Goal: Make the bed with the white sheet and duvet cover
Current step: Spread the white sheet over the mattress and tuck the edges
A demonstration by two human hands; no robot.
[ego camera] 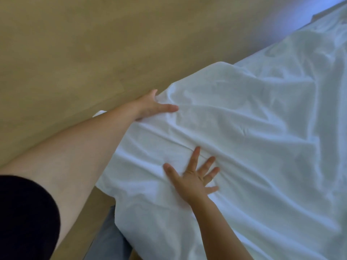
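**A:** Head view, entry one: hazard?
**B:** White sheet (244, 128), spread wrinkled at right, corner overhanging the wooden floor (65, 53). Tug unevenly and it likely skews (or slides off).
**A:** Entry two: hands?
**B:** Your left hand (148, 107) grips the sheet's edge, thumb on top. Your right hand (193, 177) presses flat, fingers spread.

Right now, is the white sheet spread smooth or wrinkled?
Spread but wrinkled: the white sheet shows creases across it; right hand presses flat, left hand grips its edge.
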